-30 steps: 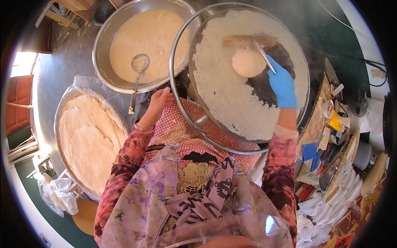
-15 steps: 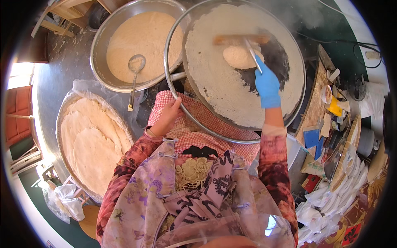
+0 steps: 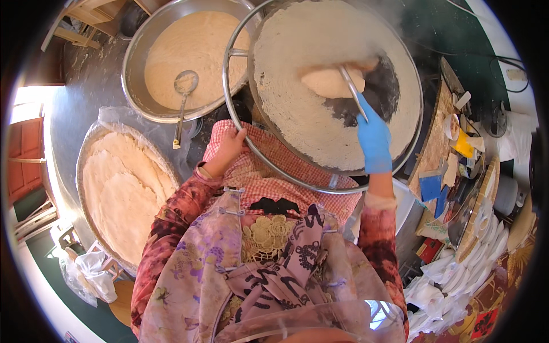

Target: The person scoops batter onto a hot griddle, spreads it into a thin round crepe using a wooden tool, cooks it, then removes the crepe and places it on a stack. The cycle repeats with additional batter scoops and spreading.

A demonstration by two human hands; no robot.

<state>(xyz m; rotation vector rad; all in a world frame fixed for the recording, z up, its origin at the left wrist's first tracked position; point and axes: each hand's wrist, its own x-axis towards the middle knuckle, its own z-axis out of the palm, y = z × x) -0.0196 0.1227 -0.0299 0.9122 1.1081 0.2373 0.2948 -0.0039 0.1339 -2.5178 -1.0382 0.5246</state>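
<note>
A round dark griddle (image 3: 366, 104) lies before me, coated over most of its surface with pale batter (image 3: 303, 128). Bare dark metal shows toward its right side, and steam rises at the far edge. My right hand (image 3: 374, 142), in a blue glove, is closed around the metal handle of a batter spreader (image 3: 350, 86). Its wooden blade is blurred and touches a wet mound of batter (image 3: 329, 83). My bare left hand (image 3: 227, 151) has its fingers wrapped round the metal ring (image 3: 274, 162) that encircles the griddle.
At far left stands a large metal basin (image 3: 132, 74) of batter with a ladle (image 3: 182, 108) resting in it. Nearer sits a plastic-lined tub (image 3: 86, 188) of dough. On the right are a cluttered board (image 3: 432, 146) and stacked white plastic bags (image 3: 452, 280).
The metal ring has turned, its spoke shifting away from me. My right hand has come slightly nearer with the handle. The batter mound has changed shape, and my left hand has moved slightly.
</note>
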